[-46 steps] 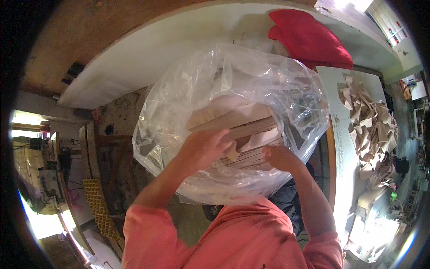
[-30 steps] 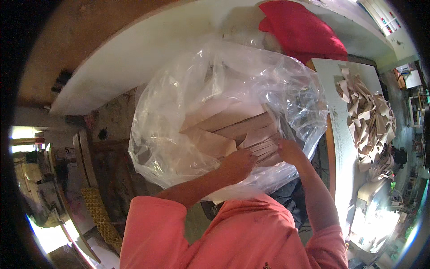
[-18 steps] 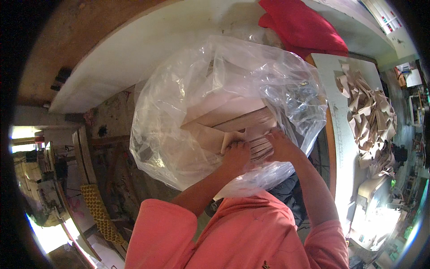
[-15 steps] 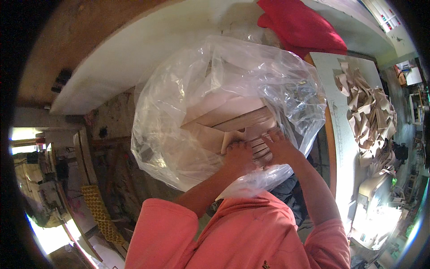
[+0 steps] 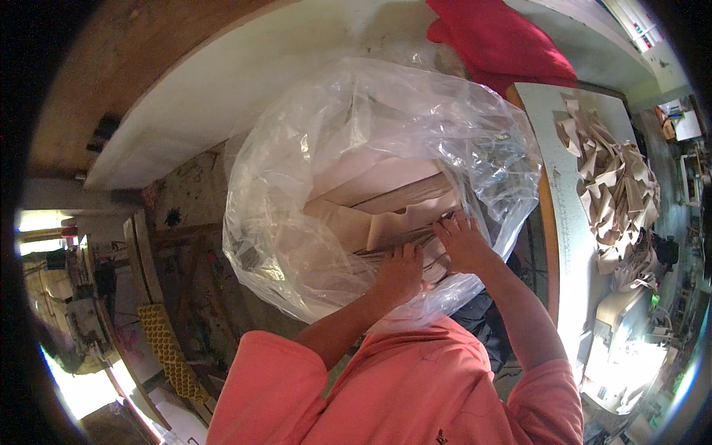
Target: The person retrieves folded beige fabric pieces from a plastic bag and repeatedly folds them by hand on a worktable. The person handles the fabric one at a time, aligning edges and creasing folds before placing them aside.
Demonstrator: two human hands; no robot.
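A large clear plastic bag [image 5: 282, 148] stands wide-mouthed in front of me, filled with flat pinkish-beige sheets [image 5: 378, 178]. The sheets lie in stacks with their edges showing as thin lines. Both hands reach inside over the near part. My left hand [image 5: 400, 271] curls its fingers over the left end of a small bundle of beige sheets [image 5: 437, 259]. My right hand [image 5: 461, 243] bends its fingers over the same bundle's right end. The thumbs and the undersides of both hands are mostly hidden.
At right, a pale table [image 5: 549, 122] carries a heap of crumpled beige pieces [image 5: 619, 189]. Red cloth [image 5: 512, 48] lies at the back, near a pale wall [image 5: 222, 89]. Yellow textured material [image 5: 167, 356] hangs at lower left, beside wooden beams [image 5: 141, 259].
My left hand has drawn back a little toward me, off the raised sheet edge, which now lies flatter. My right hand has stayed near its place, its fingers closer together.
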